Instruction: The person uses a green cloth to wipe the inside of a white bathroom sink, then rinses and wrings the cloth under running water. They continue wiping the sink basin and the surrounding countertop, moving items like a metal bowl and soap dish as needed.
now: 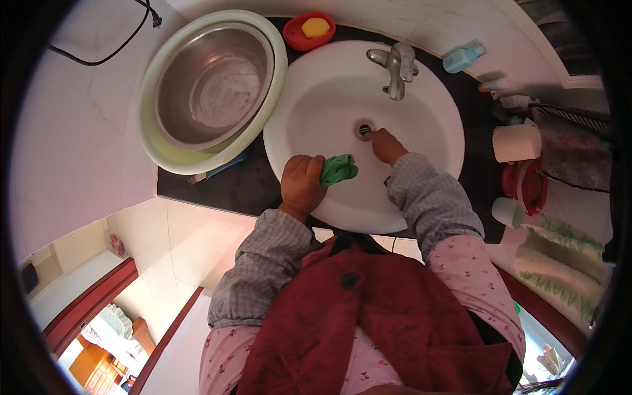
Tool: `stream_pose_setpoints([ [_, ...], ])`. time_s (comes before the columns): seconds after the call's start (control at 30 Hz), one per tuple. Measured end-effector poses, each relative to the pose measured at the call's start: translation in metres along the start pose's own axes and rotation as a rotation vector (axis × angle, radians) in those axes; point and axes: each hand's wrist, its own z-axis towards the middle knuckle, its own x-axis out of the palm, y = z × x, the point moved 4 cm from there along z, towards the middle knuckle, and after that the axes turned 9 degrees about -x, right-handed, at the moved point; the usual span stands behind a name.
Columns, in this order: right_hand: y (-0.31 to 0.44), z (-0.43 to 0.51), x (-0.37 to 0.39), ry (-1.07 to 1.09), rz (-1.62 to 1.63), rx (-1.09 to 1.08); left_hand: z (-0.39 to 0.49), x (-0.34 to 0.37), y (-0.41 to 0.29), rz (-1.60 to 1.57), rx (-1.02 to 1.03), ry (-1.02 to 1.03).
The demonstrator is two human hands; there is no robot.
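Observation:
A white oval washbasin (321, 113) is set into the dark countertop in front of me. Over its near left rim, my left hand (302, 181) grips a bunched green cloth (339, 169), which sticks out to the right of the fist. My right hand (388, 146) reaches down into the bowl, its fingertips at the edge of the drain (365, 129). Those fingertips are partly hidden, and I cannot tell whether they pinch anything. Beyond the drain, a chrome single-lever faucet (396, 74) stands at the back of the basin.
Left of the washbasin, a steel bowl (222, 94) rests inside a pale green plastic basin (148, 133). A red soap dish (295, 38) holds yellow soap (316, 27). To the right are a light blue bottle (459, 60), a toilet paper roll (516, 142) and a white cup (507, 213).

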Motion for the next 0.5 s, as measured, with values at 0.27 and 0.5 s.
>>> stream_pose_setpoints([
  [0.27, 0.065, -0.092, -0.030, -0.144, 0.951, -0.055, 0.003, -0.002, -0.004, 0.022, 0.022, 0.004],
  [0.5, 0.139, -0.127, -0.036, -0.155, 1.317, 0.050, 0.006, -0.011, -0.016, -0.115, -0.156, 0.318],
])
